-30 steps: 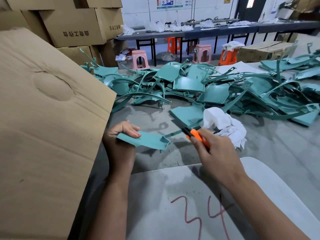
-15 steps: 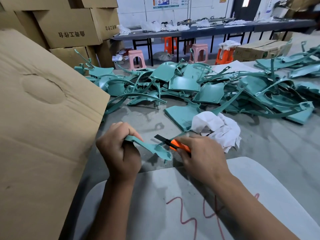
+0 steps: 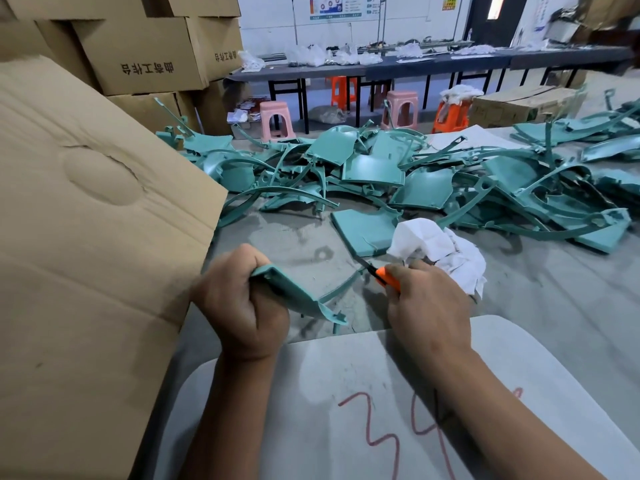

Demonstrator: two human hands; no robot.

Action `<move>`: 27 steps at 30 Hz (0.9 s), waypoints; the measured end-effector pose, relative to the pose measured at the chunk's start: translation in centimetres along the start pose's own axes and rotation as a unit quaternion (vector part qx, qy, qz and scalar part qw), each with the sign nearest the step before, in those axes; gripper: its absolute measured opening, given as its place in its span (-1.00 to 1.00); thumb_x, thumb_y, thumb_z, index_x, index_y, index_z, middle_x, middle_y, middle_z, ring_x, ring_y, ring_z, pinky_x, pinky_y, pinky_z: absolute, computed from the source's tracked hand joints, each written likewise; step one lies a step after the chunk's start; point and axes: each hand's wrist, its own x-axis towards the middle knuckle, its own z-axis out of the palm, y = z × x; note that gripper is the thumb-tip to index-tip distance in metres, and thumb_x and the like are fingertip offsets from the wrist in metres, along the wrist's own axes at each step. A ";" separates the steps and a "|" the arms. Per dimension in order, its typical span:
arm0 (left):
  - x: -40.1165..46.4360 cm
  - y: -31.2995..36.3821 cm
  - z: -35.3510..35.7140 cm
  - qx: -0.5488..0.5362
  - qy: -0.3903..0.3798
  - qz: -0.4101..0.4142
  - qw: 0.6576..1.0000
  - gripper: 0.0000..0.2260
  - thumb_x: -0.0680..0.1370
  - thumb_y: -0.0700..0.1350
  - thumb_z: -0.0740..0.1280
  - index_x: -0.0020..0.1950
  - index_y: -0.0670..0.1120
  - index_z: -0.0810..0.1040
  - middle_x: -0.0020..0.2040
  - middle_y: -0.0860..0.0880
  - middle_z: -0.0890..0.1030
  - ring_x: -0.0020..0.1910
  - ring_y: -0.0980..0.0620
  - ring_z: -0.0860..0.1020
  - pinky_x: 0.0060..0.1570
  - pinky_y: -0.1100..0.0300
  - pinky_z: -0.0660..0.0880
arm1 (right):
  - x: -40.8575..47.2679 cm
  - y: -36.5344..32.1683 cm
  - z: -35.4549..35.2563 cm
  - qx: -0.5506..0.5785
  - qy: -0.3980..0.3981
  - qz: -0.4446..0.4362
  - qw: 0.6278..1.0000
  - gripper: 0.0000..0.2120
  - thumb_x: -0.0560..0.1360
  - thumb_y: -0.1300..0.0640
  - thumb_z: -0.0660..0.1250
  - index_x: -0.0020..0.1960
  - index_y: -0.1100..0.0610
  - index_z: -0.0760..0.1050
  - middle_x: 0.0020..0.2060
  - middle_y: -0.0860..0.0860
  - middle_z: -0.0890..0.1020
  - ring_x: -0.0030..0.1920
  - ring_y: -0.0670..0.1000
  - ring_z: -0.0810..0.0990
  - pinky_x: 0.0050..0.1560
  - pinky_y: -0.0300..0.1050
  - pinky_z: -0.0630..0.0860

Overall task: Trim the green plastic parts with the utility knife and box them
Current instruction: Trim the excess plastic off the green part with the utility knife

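Two hands — left hand [image 3: 242,306] grips green part [image 3: 294,296] | right hand [image 3: 426,306] grips utility knife [image 3: 379,273] beside it

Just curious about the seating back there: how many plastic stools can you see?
4: a pink stool at left, an orange stool beneath the long table, another pink stool centre, and an orange stool under white cloth. More may be hidden.

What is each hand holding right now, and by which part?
The left hand grips a green plastic part by its left end. The right hand grips the utility knife by its orange handle, blade pointing away.
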 end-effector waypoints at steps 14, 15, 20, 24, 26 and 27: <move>-0.5 -0.4 0.3 -0.003 -0.036 -0.028 0.999 -0.85 0.35 -0.32 0.09 -0.42 -0.26 0.35 -0.50 -0.12 0.33 -0.52 -0.11 0.31 -0.51 -0.02 0.20 | 0.3 0.5 -0.4 0.014 -0.020 -0.031 0.999 -0.76 0.60 -0.05 0.28 0.13 -0.06 0.68 -0.16 -0.04 0.59 -0.12 0.09 0.57 -0.26 -0.07 0.37; -0.5 -0.4 0.4 -0.006 -0.037 -0.031 0.999 -0.87 0.33 -0.34 0.10 -0.42 -0.26 0.35 -0.50 -0.13 0.33 -0.52 -0.11 0.31 -0.52 -0.03 0.20 | 0.1 0.4 -0.3 0.014 -0.029 -0.046 0.998 -0.77 0.60 -0.05 0.29 0.14 -0.06 0.68 -0.16 -0.05 0.60 -0.12 0.08 0.57 -0.25 -0.08 0.37; -0.7 -0.9 0.4 -0.013 -0.030 -0.037 0.999 -0.87 0.32 -0.35 0.09 -0.42 -0.26 0.34 -0.50 -0.14 0.33 -0.51 -0.11 0.29 -0.50 -0.02 0.19 | -1.1 -1.3 -0.8 0.101 -0.072 -0.150 0.981 -0.66 0.53 -0.15 0.16 0.09 -0.08 0.66 -0.28 -0.14 0.51 -0.24 0.01 0.49 -0.30 -0.04 0.48; -0.7 -0.9 0.3 -0.012 -0.028 -0.036 0.999 -0.89 0.31 -0.34 0.08 -0.41 -0.26 0.33 -0.50 -0.13 0.32 -0.51 -0.10 0.27 -0.49 -0.02 0.17 | 0.1 -0.3 -0.4 0.067 -0.014 -0.069 0.995 -0.83 0.61 -0.01 0.33 0.10 -0.06 0.68 -0.26 -0.12 0.50 -0.23 0.03 0.47 -0.30 -0.09 0.31; -0.7 -0.9 0.5 -0.015 -0.029 -0.034 0.999 -0.88 0.31 -0.34 0.08 -0.41 -0.26 0.33 -0.50 -0.12 0.31 -0.51 -0.09 0.27 -0.50 -0.02 0.16 | 0.3 0.3 -0.1 0.022 -0.026 -0.030 0.999 -0.82 0.62 0.01 0.31 0.12 -0.05 0.68 -0.20 -0.03 0.55 -0.14 0.10 0.53 -0.25 -0.06 0.30; -0.7 -0.9 0.5 -0.017 -0.029 -0.034 0.999 -0.88 0.32 -0.34 0.08 -0.41 -0.25 0.33 -0.50 -0.11 0.30 -0.51 -0.09 0.26 -0.50 -0.02 0.16 | 0.2 0.3 0.0 0.019 -0.033 -0.036 0.999 -0.81 0.62 -0.01 0.30 0.12 -0.05 0.67 -0.20 -0.03 0.53 -0.14 0.10 0.53 -0.25 -0.05 0.30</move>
